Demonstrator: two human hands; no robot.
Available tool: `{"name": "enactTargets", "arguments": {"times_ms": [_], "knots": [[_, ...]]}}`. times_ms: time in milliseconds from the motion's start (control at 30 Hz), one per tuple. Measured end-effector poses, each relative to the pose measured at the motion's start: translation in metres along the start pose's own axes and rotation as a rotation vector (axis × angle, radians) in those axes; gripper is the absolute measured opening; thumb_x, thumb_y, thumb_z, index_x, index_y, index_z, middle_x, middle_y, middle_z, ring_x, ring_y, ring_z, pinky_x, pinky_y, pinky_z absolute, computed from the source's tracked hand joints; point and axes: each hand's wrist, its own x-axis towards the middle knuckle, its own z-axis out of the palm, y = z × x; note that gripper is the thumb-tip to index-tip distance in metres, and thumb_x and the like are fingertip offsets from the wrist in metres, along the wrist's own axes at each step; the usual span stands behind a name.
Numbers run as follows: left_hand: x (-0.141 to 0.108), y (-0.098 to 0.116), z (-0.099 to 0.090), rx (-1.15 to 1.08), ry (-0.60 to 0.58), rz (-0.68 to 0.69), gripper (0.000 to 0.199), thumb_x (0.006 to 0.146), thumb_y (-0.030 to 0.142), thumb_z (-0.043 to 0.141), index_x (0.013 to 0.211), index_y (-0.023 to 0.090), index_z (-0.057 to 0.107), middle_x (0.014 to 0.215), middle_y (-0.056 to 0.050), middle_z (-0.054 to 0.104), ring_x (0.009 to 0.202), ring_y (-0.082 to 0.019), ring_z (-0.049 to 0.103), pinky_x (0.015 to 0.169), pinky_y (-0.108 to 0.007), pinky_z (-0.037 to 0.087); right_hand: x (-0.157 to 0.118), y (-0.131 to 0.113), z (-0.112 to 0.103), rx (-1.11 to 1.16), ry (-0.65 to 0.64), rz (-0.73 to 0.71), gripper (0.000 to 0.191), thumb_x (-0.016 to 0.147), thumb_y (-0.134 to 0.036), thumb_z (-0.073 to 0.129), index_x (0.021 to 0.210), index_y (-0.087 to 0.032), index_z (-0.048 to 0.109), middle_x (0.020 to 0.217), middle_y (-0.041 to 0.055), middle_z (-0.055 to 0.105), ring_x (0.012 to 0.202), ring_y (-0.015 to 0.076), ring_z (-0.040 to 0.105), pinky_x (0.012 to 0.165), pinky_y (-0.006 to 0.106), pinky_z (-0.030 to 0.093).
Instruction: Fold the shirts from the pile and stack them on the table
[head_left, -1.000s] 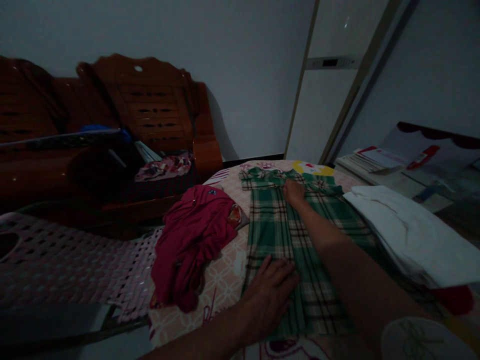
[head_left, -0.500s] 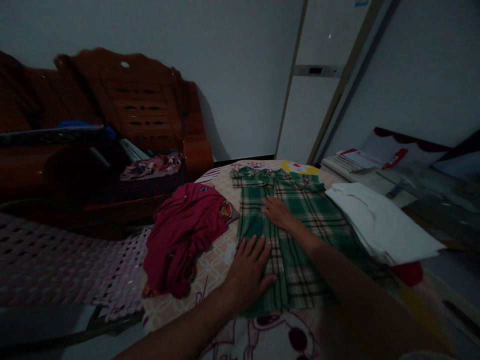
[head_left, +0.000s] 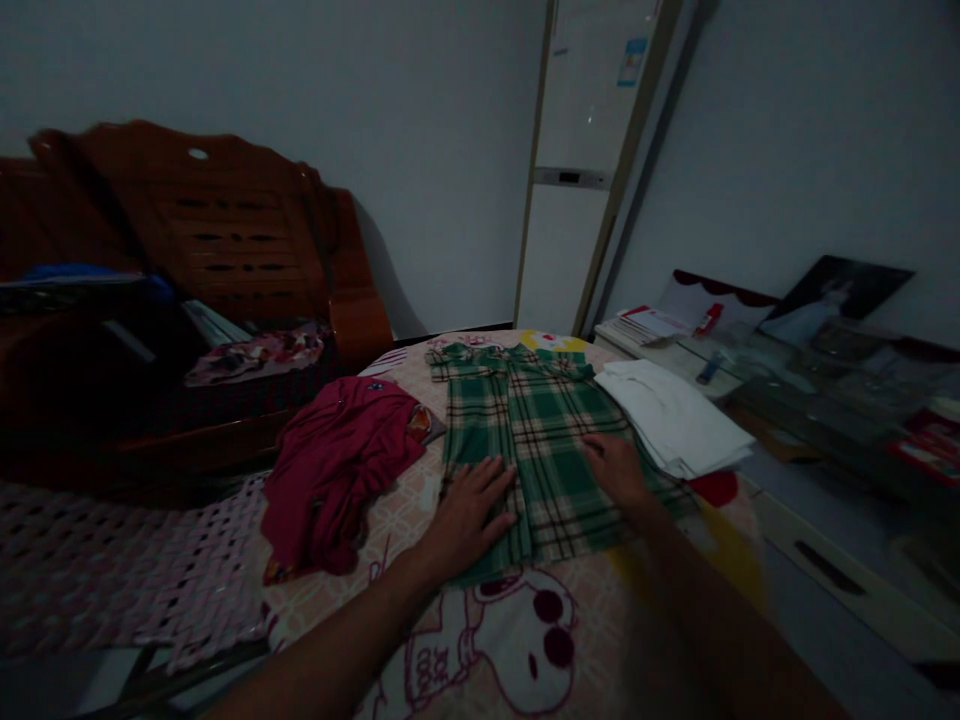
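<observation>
A green plaid shirt lies spread on the table, its collar end away from me and its left side folded inward in a long strip. My left hand rests flat on the lower part of that strip, fingers spread. Over the right part of the shirt is my right hand, open, its fingers pointing left and slightly bent; whether it presses on the cloth I cannot tell. To the left sits a crumpled magenta garment. A folded white cloth lies at the shirt's right edge.
The round table wears a patterned tablecloth with a cartoon dog. A wooden bench holding clothes and a woven chair stand to the left. On the right is a low glass-topped cabinet with papers; a tall white air conditioner stands behind.
My right hand has moved from the folded strip rightward across the shirt. My left hand stays on the strip's lower part. The view has shifted to the right.
</observation>
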Motion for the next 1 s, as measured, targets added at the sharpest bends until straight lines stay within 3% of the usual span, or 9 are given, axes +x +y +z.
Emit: {"name": "enactTargets", "arguments": {"times_ms": [67,200,400,567,767,900,1000], "knots": [[0.003,0.003,-0.002,-0.044,-0.016,0.046,0.057,0.098,0.044,0.04,0.151,0.024,0.032,0.156,-0.012,0.033,0.145,-0.024,0.028,0.117,-0.05,0.025,-0.012,0.014,-0.019,-0.054,0.076,0.152,0.025,0.089,-0.026,0.051,0.095,-0.019,0.074,0.094,0.0099,0.075,0.087,0.0223,0.067,0.076,0.03,0.045],[0.008,0.008,0.003,0.007,-0.175,0.127,0.061,0.096,0.049,0.042,0.151,0.025,0.031,0.158,-0.012,0.029,0.147,-0.026,0.024,0.118,-0.053,0.02,-0.03,0.037,-0.05,-0.143,0.285,0.411,0.031,0.09,-0.035,0.049,0.091,-0.018,0.074,0.086,0.0115,0.074,0.079,0.023,0.066,0.066,0.029,0.039],[0.015,0.01,-0.001,0.019,-0.231,0.115,0.063,0.094,0.05,0.045,0.15,0.024,0.033,0.158,-0.012,0.03,0.146,-0.028,0.025,0.117,-0.054,0.019,-0.056,0.065,-0.067,-0.193,0.454,0.585,0.038,0.091,-0.038,0.045,0.089,-0.013,0.074,0.085,0.0167,0.073,0.076,0.0239,0.063,0.064,0.03,0.037],[0.047,0.021,-0.011,-0.047,-0.183,0.166,0.063,0.094,0.051,0.044,0.148,0.018,0.038,0.154,-0.016,0.036,0.142,-0.026,0.034,0.115,-0.043,0.029,-0.07,0.088,-0.054,-0.217,0.381,0.564,0.046,0.09,-0.046,0.046,0.079,-0.012,0.075,0.079,0.0186,0.072,0.072,0.0243,0.063,0.064,0.031,0.037],[0.078,0.034,0.024,-0.097,-0.209,0.252,0.06,0.095,0.047,0.045,0.145,0.014,0.042,0.152,-0.017,0.038,0.141,-0.028,0.036,0.115,-0.046,0.028,-0.071,0.109,-0.046,-0.023,0.371,0.453,0.04,0.071,-0.053,0.059,0.067,-0.016,0.072,0.065,0.0095,0.071,0.062,0.0222,0.061,0.058,0.03,0.038],[0.077,0.029,0.043,-0.093,-0.166,0.258,0.056,0.094,0.042,0.048,0.144,0.016,0.044,0.151,-0.017,0.04,0.142,-0.029,0.035,0.117,-0.051,0.024,-0.071,0.097,-0.049,0.091,0.437,0.38,0.036,0.069,-0.052,0.058,0.062,-0.017,0.066,0.06,0.0083,0.068,0.059,0.0216,0.06,0.057,0.03,0.04],[0.075,0.027,0.045,-0.141,-0.144,0.258,0.054,0.093,0.038,0.05,0.142,0.014,0.046,0.15,-0.017,0.042,0.141,-0.029,0.037,0.117,-0.051,0.023,-0.066,0.069,-0.053,0.239,0.38,0.26,0.03,0.071,-0.047,0.059,0.066,-0.018,0.064,0.06,0.0055,0.066,0.059,0.0204,0.061,0.058,0.029,0.043]]}}
